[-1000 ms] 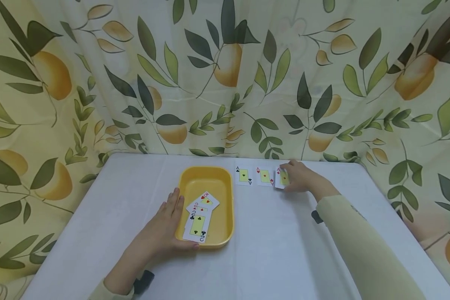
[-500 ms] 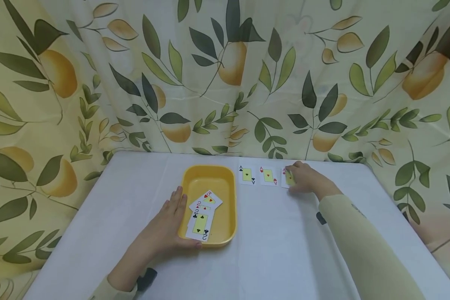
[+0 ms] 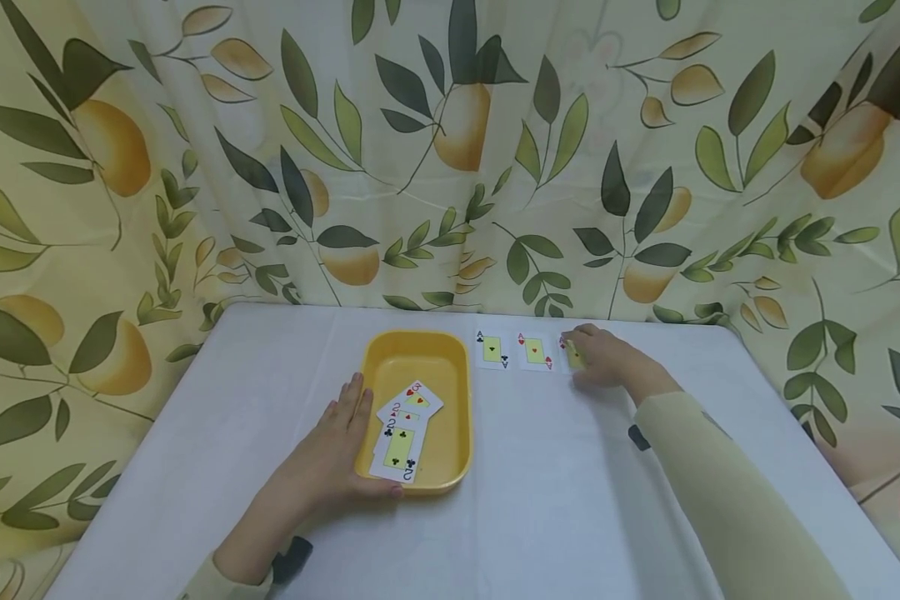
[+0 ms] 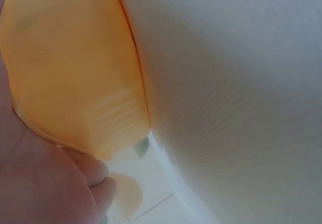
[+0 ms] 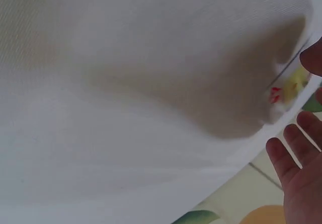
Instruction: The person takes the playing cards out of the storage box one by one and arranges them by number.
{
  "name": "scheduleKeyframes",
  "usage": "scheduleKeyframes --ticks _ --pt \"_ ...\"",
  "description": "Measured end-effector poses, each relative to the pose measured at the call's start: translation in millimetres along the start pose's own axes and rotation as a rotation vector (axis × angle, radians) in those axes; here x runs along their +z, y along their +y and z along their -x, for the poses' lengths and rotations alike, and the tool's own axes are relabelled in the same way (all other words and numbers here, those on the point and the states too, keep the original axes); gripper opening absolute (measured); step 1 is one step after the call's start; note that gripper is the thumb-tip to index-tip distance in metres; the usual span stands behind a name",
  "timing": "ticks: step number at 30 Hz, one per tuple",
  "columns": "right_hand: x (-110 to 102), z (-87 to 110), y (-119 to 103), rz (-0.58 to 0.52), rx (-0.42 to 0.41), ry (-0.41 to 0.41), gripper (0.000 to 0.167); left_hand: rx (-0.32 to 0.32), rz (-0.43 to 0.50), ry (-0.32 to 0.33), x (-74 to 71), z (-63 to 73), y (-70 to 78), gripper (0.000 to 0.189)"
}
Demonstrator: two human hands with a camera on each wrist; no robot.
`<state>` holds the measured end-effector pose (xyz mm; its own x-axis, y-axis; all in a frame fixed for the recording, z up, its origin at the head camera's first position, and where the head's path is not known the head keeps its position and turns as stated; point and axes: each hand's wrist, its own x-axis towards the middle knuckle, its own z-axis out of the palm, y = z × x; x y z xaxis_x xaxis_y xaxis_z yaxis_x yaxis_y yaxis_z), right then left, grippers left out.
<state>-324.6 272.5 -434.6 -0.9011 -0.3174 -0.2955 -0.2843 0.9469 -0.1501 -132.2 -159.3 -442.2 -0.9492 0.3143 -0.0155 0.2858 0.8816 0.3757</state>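
Note:
A yellow tray (image 3: 461,417) stands left of the middle in the head view. Along its left side lies my left hand (image 3: 326,454), fingers straight against the rim and thumb at the near edge; the left wrist view shows the palm (image 4: 40,183) against the tray wall. Inside the tray, several playing cards (image 3: 400,450) overlap, a two of clubs on top. At the back of the table my right hand (image 3: 611,358) holds a red ace (image 3: 573,357) at its edges, thumb nearer me; the hand hides its right part.
An ace of clubs (image 3: 491,350) and an ace of hearts (image 3: 535,352) lie face up in a row just left of the right hand. The white-covered table (image 3: 555,500) ends at a fruit-patterned curtain (image 3: 420,208) behind.
The red ace has gone from slightly raised at the ace of hearts' edge to lying beside it, shifting right and then slightly back left. My left hand and the tray stay as they were.

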Motion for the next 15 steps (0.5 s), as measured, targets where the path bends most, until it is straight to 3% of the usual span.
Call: scheduleKeyframes --ticks 7,15 --pt "-10 16.0 -46 -0.018 -0.138 0.126 0.079 0.01 -0.006 0.012 1.7 -0.1 -2.9 0.142" --pt "-12 35.2 -121 -0.027 -0.368 0.231 0.078 0.023 -0.009 0.026 2.5 -0.5 -4.4 0.142"
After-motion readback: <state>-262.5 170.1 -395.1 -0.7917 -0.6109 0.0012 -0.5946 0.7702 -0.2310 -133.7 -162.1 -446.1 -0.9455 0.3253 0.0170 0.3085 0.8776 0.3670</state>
